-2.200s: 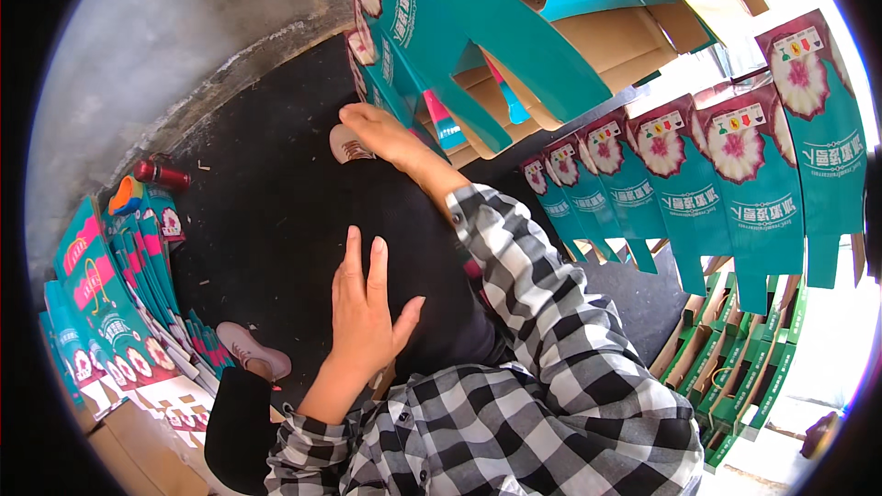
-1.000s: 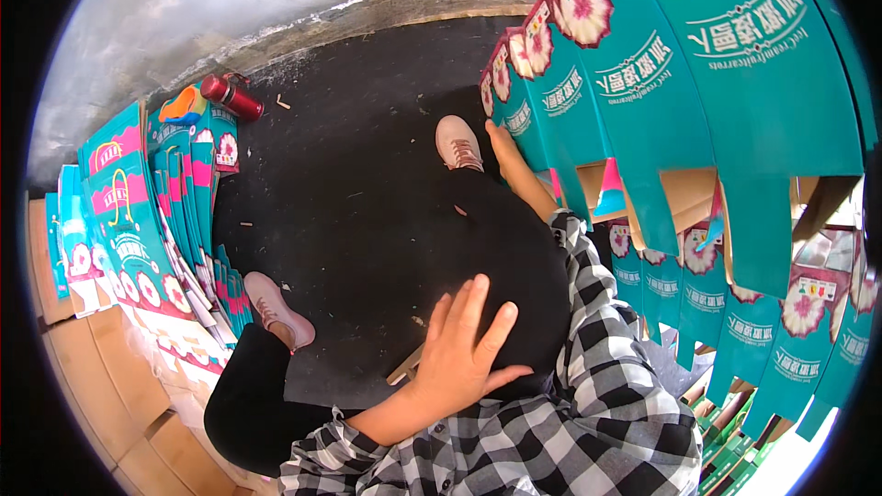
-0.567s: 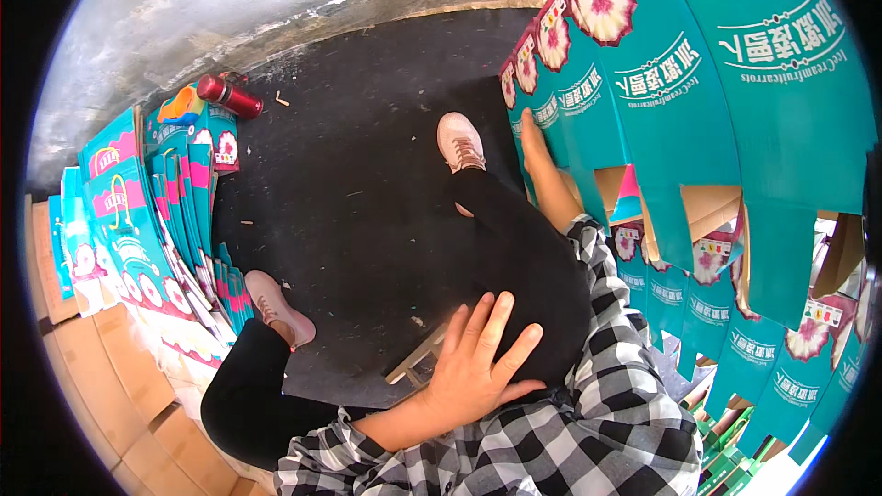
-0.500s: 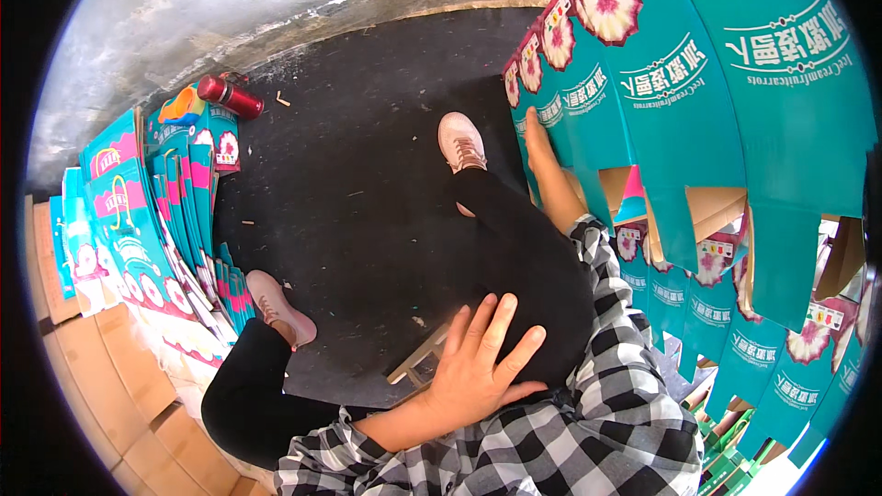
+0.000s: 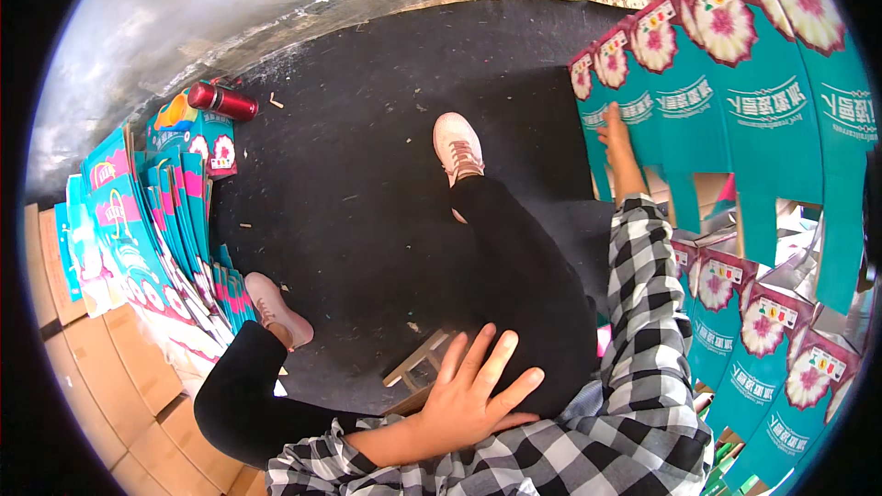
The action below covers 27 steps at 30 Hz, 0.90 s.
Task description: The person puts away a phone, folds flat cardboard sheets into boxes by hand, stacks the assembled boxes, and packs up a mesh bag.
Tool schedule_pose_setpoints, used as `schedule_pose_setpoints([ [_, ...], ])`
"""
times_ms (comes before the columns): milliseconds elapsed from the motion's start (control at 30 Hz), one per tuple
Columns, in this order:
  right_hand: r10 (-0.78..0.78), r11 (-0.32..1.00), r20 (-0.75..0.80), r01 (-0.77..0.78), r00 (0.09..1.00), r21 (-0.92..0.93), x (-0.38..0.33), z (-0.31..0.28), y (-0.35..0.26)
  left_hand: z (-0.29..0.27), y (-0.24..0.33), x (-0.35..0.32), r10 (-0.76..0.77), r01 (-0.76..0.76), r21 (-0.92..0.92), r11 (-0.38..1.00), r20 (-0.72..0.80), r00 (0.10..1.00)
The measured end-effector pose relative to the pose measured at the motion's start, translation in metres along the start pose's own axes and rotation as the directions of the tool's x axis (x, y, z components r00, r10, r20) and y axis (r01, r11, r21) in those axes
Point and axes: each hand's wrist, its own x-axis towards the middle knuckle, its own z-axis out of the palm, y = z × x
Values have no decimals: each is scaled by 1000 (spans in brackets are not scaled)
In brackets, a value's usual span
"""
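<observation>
Item: teal flat cartons (image 5: 735, 101), a fanned stack at the black mat's (image 5: 367, 156) right edge. Our right hand (image 5: 617, 142) reaches among them, finger state untellable. Left hand (image 5: 473, 404) rests splayed on our thigh. Step: picking 1 carton; next calls for a firm pinch.

A fanned sheaf of flat teal cartons (image 5: 735, 101) with pink flower prints stands upright at the right, edges overlapping, above the black floor mat.

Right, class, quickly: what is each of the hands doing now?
Left hand: open, fingers spread, resting on the black-trousered thigh.
Right hand: on the teal cartons; grip cannot be told.
</observation>
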Motion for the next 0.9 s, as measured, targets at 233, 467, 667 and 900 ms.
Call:
schedule_pose_setpoints([
  [233,-43,997,-172,54,984,56,39,-66,1,-6,6,1,-35,33,33,999,69,997],
  [467,-133,980,-225,162,965,114,68,-99,6,-11,7,-4,-45,38,51,998,125,991],
  [667,-98,987,-178,119,979,108,38,-81,-20,-9,13,0,-49,46,53,998,69,996],
  [900,-28,977,254,79,967,-196,-55,-3,-42,-5,16,-8,-61,63,-47,997,29,998],
])
